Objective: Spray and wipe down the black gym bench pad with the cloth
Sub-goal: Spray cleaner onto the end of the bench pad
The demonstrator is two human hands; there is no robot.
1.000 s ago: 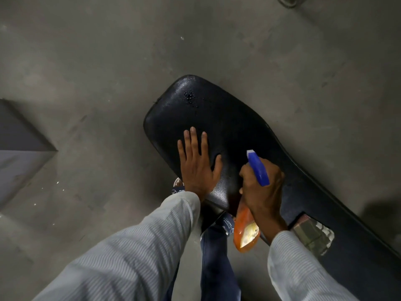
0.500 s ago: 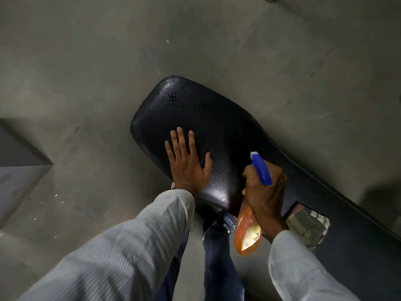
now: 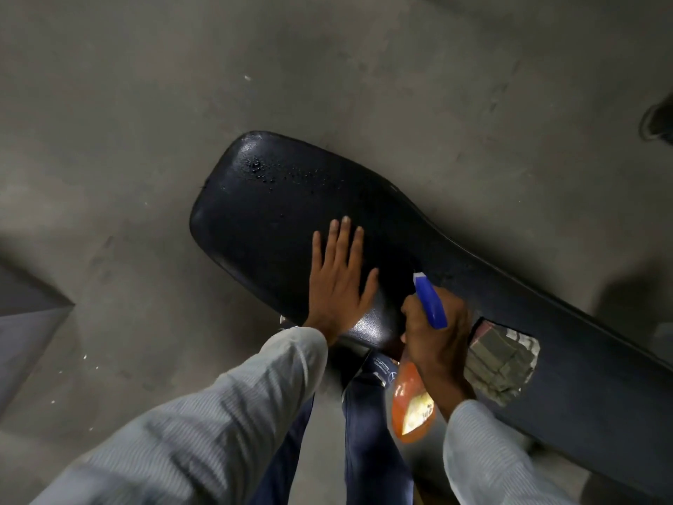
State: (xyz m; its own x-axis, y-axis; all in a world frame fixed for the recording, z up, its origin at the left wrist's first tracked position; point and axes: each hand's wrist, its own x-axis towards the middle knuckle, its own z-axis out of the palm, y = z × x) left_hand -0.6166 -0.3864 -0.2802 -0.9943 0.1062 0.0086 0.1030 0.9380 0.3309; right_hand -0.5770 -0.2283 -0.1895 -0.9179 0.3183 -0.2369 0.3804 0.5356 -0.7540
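The black gym bench pad (image 3: 276, 198) runs from centre toward the lower right, with droplets glistening on its far rounded end. My left hand (image 3: 340, 277) lies flat on the pad, fingers straight and spread. My right hand (image 3: 437, 340) grips an orange spray bottle (image 3: 413, 410) with a blue trigger head whose nozzle points at the pad. A folded grey cloth (image 3: 504, 362) rests on the pad just right of that hand.
Grey concrete floor (image 3: 145, 103) surrounds the bench. A grey slanted block (image 3: 25, 322) juts in at the left edge. A dark object (image 3: 659, 122) sits at the right edge. My blue trouser leg (image 3: 368, 431) stands below the pad's near edge.
The view has shifted, so the pad sits a little further right. My left hand stays flat on the pad; my right hand still holds the bottle, slightly lower.
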